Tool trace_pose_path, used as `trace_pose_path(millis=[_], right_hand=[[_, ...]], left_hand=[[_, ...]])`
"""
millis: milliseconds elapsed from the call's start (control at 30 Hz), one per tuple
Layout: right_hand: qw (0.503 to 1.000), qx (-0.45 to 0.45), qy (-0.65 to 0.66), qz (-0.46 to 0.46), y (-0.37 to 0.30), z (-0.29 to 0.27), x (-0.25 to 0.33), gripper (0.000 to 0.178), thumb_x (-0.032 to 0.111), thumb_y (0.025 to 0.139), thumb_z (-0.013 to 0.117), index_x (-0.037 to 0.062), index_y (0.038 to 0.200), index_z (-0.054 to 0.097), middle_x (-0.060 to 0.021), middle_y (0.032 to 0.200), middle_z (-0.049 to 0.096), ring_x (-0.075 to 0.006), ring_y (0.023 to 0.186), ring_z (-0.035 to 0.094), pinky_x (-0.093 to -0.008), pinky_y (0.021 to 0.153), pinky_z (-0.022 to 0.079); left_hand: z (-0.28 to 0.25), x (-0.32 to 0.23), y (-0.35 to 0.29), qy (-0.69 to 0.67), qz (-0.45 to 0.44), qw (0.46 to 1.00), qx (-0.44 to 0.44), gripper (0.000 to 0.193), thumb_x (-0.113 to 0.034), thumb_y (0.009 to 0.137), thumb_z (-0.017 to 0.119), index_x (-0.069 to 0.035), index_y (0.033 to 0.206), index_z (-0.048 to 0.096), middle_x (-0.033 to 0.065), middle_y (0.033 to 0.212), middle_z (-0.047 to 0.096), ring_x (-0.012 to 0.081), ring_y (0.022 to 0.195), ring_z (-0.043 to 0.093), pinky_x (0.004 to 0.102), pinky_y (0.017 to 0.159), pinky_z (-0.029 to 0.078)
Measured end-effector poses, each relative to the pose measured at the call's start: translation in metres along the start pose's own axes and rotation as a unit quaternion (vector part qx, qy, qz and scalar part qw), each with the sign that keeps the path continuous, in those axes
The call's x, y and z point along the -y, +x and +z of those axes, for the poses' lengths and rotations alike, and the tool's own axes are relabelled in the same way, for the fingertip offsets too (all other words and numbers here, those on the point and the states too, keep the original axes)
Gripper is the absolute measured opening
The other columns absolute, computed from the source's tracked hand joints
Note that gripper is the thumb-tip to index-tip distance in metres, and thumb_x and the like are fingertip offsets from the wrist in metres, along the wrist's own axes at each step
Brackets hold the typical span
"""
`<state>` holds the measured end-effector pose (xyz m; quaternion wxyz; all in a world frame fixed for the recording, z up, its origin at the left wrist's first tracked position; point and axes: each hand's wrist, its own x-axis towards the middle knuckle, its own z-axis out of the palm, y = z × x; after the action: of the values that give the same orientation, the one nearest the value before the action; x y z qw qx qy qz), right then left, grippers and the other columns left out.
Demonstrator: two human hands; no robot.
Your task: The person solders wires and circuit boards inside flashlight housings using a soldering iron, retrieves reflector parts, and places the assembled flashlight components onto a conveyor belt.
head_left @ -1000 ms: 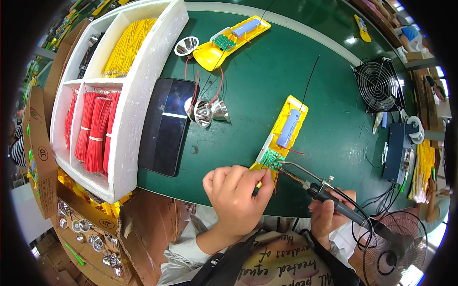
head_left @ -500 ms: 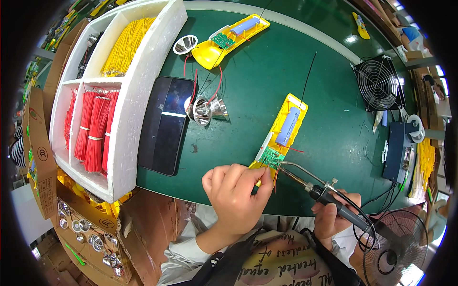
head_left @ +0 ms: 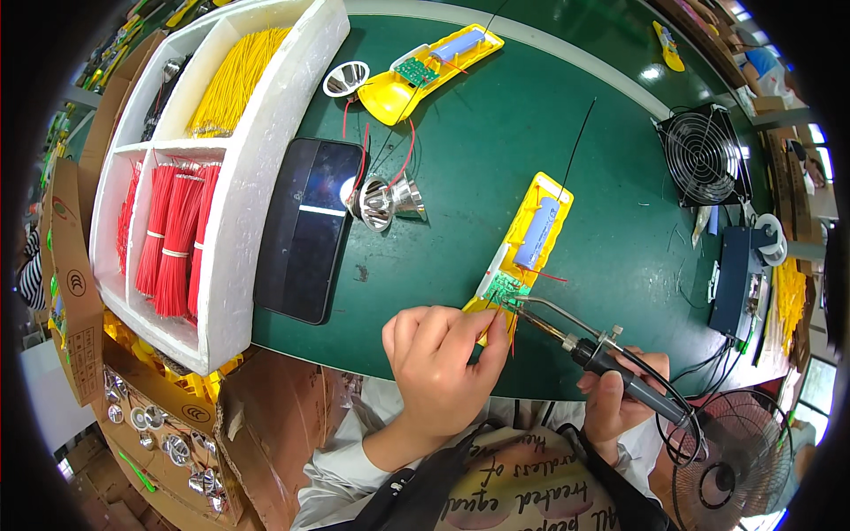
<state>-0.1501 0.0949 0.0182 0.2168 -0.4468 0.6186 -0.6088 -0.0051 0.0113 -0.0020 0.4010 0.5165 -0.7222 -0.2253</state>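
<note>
A yellow flashlight housing [head_left: 556, 196] lies on the green table, with a purple battery cell [head_left: 537, 234] and a green circuit board [head_left: 505, 289] in it. My left hand [head_left: 447, 358] is at the housing's near end, thumb and forefinger pinched on a thin red wire [head_left: 512, 329] by the board. In my right hand [head_left: 624, 396] is a soldering iron [head_left: 633, 380] with a bent metal feed tube [head_left: 562, 311]. Its tip is at the board's lower edge, close to my left fingertips; whether it touches cannot be made out.
A white foam box [head_left: 274, 168] of red and yellow wires stands left, beside a black phone [head_left: 305, 232]. Shiny reflector cups [head_left: 376, 203] and a second yellow housing [head_left: 387, 99] lie farther back. On the right are a black fan [head_left: 702, 157] and a dark blue soldering station [head_left: 737, 274].
Hardly anything differs. My left hand has shifted very slightly right, and the view has moved a little. Both hands keep their hold.
</note>
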Motion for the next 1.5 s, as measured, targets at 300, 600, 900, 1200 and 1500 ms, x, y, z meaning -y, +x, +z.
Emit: trace_pose_path(millis=[300, 600, 900, 1200, 1500], right_hand=[[1.000, -0.006, -0.001, -0.006, 0.001, 0.001, -0.001, 0.026, 0.012, 0.077, 0.060, -0.0003, 0.087, 0.040, -0.0095, 0.058, 0.054, -0.0132, 0.048, 0.052, -0.0221, 0.047, 0.043], [1.000, -0.001, -0.005, -0.012, 0.000, 0.001, -0.001, 0.025, 0.012, 0.077, 0.059, -0.0005, 0.087, 0.040, -0.0092, 0.058, 0.054, -0.0130, 0.049, 0.052, -0.0215, 0.048, 0.042], [1.000, 0.011, -0.026, -0.011, 0.002, -0.002, 0.003, 0.025, 0.011, 0.076, 0.060, -0.0005, 0.087, 0.040, -0.0083, 0.058, 0.055, -0.0130, 0.052, 0.052, -0.0219, 0.051, 0.043], [0.996, 0.048, -0.070, -0.031, 0.007, -0.004, 0.009, 0.026, 0.010, 0.075, 0.062, -0.0009, 0.086, 0.041, -0.0065, 0.058, 0.056, -0.0137, 0.056, 0.053, -0.0231, 0.056, 0.043], [0.998, -0.016, -0.048, -0.024, 0.006, -0.009, 0.009, 0.028, 0.015, 0.076, 0.061, -0.0004, 0.086, 0.040, -0.0078, 0.057, 0.054, -0.0130, 0.049, 0.051, -0.0232, 0.052, 0.043]], left_hand=[[0.002, 0.001, -0.001, 0.006, 0.009, 1.000, -0.011, 0.013, -0.004, 0.061, 0.069, -0.009, 0.069, 0.060, -0.0011, 0.063, 0.049, 0.0164, 0.063, 0.045, 0.0286, 0.061, 0.032], [0.003, 0.000, -0.001, 0.014, 0.004, 1.000, -0.013, 0.012, -0.006, 0.062, 0.069, -0.010, 0.067, 0.059, -0.0020, 0.062, 0.049, 0.0157, 0.062, 0.044, 0.0286, 0.062, 0.030], [0.003, 0.000, 0.000, 0.019, 0.006, 1.000, -0.013, 0.012, -0.006, 0.062, 0.069, -0.011, 0.067, 0.059, -0.0019, 0.062, 0.049, 0.0159, 0.062, 0.044, 0.0288, 0.061, 0.030], [0.002, 0.000, 0.000, 0.013, 0.003, 1.000, -0.006, 0.010, -0.007, 0.063, 0.069, -0.009, 0.067, 0.059, -0.0016, 0.061, 0.049, 0.0157, 0.062, 0.043, 0.0288, 0.061, 0.029], [0.005, 0.002, -0.003, 0.022, 0.000, 1.000, -0.010, 0.014, -0.011, 0.061, 0.069, -0.012, 0.069, 0.059, -0.0034, 0.064, 0.050, 0.0156, 0.065, 0.046, 0.0301, 0.062, 0.029]])
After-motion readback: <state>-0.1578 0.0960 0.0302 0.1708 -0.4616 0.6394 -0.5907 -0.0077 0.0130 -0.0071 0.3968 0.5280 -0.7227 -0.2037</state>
